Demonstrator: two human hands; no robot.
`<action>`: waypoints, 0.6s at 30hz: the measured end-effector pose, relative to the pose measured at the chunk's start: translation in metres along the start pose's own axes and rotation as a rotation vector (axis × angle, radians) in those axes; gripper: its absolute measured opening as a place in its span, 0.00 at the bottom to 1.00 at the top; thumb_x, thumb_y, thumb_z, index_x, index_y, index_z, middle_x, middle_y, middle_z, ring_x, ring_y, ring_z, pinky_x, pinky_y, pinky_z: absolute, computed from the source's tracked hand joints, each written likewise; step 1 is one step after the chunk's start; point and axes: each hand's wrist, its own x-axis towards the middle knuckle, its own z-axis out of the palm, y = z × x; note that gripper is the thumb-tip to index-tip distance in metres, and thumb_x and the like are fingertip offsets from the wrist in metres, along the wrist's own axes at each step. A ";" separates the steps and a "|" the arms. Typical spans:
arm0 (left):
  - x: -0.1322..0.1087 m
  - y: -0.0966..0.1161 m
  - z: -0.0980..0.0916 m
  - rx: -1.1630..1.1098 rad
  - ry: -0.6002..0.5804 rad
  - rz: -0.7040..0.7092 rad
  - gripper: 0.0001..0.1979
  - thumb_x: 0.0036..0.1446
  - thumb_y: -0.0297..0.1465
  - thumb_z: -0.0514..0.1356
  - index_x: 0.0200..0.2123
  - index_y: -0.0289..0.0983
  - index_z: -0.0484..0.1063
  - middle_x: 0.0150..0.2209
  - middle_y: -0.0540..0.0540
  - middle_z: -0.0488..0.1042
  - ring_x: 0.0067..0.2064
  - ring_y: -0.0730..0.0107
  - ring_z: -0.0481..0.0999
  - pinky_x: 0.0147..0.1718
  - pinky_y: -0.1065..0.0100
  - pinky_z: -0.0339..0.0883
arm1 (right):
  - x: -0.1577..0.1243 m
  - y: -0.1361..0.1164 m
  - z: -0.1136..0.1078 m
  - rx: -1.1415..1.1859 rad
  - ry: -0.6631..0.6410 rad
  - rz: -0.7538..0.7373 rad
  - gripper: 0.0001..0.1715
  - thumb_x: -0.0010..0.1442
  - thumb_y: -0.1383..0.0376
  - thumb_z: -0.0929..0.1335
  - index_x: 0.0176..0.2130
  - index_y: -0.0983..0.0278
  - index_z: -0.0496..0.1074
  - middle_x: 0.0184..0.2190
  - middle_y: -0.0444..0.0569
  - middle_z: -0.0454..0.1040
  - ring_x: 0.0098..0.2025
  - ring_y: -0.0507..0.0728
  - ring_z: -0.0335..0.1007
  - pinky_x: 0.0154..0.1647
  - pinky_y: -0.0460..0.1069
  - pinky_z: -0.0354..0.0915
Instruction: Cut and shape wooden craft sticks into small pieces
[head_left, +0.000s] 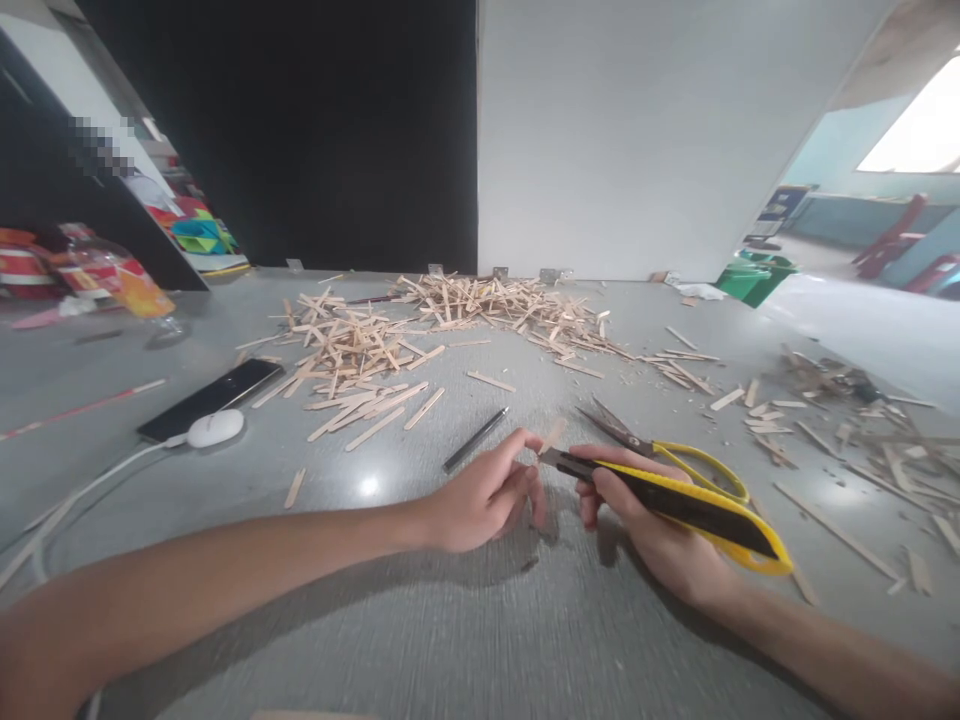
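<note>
My left hand [487, 495] pinches a short wooden stick [553, 436] between thumb and fingers, just above the grey floor. My right hand [660, 530] grips yellow-and-black shears [675, 490] by their handles. The blades are spread apart, and the lower blade tip touches the stick near my left fingertips. A dark pen [475, 439] lies on the floor just beyond my left hand.
Piles of wooden sticks [360, 350] spread across the floor ahead, with cut scraps [847, 420] scattered to the right. A black phone [210, 398], a white charger [215, 428] with cable, and a bottle [112, 275] lie at left. A green bin [754, 278] stands far right.
</note>
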 end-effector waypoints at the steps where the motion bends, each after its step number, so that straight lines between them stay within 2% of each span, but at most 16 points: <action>1: 0.000 0.000 -0.001 -0.011 -0.007 -0.011 0.09 0.77 0.39 0.45 0.53 0.42 0.54 0.34 0.50 0.76 0.20 0.78 0.62 0.20 0.73 0.57 | 0.002 0.001 -0.001 0.028 -0.006 0.021 0.22 0.69 0.49 0.69 0.53 0.61 0.78 0.24 0.45 0.77 0.28 0.56 0.76 0.23 0.47 0.71; 5: 0.001 0.001 -0.002 -0.045 -0.025 -0.037 0.09 0.77 0.40 0.45 0.54 0.43 0.54 0.34 0.50 0.75 0.20 0.78 0.61 0.20 0.73 0.58 | 0.005 0.011 -0.002 0.132 -0.055 0.046 0.22 0.70 0.49 0.68 0.53 0.61 0.77 0.27 0.44 0.78 0.29 0.54 0.76 0.31 0.48 0.73; 8: 0.001 0.000 -0.002 -0.046 -0.020 -0.040 0.11 0.77 0.41 0.45 0.54 0.43 0.54 0.34 0.50 0.75 0.20 0.78 0.61 0.19 0.73 0.58 | 0.005 0.018 -0.002 0.220 -0.074 0.028 0.20 0.70 0.51 0.69 0.52 0.61 0.77 0.29 0.44 0.77 0.30 0.53 0.76 0.32 0.47 0.73; 11: 0.002 0.000 -0.003 -0.009 0.007 -0.027 0.13 0.77 0.43 0.44 0.55 0.42 0.56 0.32 0.52 0.72 0.20 0.77 0.60 0.19 0.73 0.57 | 0.006 0.021 0.000 0.308 0.032 -0.022 0.18 0.71 0.51 0.68 0.51 0.60 0.76 0.29 0.44 0.77 0.26 0.52 0.75 0.27 0.47 0.72; 14: 0.002 -0.001 -0.003 0.077 0.059 0.010 0.15 0.77 0.43 0.44 0.56 0.40 0.59 0.27 0.55 0.65 0.23 0.75 0.61 0.22 0.72 0.57 | 0.006 0.016 0.003 0.311 0.172 -0.079 0.19 0.72 0.50 0.66 0.55 0.58 0.72 0.28 0.42 0.77 0.21 0.52 0.72 0.20 0.47 0.70; 16: 0.002 0.000 -0.003 0.155 0.077 0.042 0.16 0.77 0.41 0.45 0.57 0.38 0.61 0.26 0.56 0.62 0.25 0.73 0.61 0.24 0.72 0.57 | 0.005 0.011 0.005 0.237 0.186 -0.114 0.20 0.71 0.50 0.67 0.56 0.56 0.71 0.31 0.44 0.79 0.22 0.52 0.73 0.20 0.47 0.70; 18: 0.001 0.001 -0.001 0.252 0.061 0.081 0.14 0.77 0.38 0.47 0.56 0.38 0.65 0.24 0.56 0.61 0.24 0.73 0.61 0.26 0.71 0.57 | 0.003 0.009 0.007 0.138 0.143 -0.127 0.19 0.69 0.51 0.70 0.55 0.56 0.72 0.30 0.43 0.78 0.23 0.53 0.73 0.19 0.46 0.69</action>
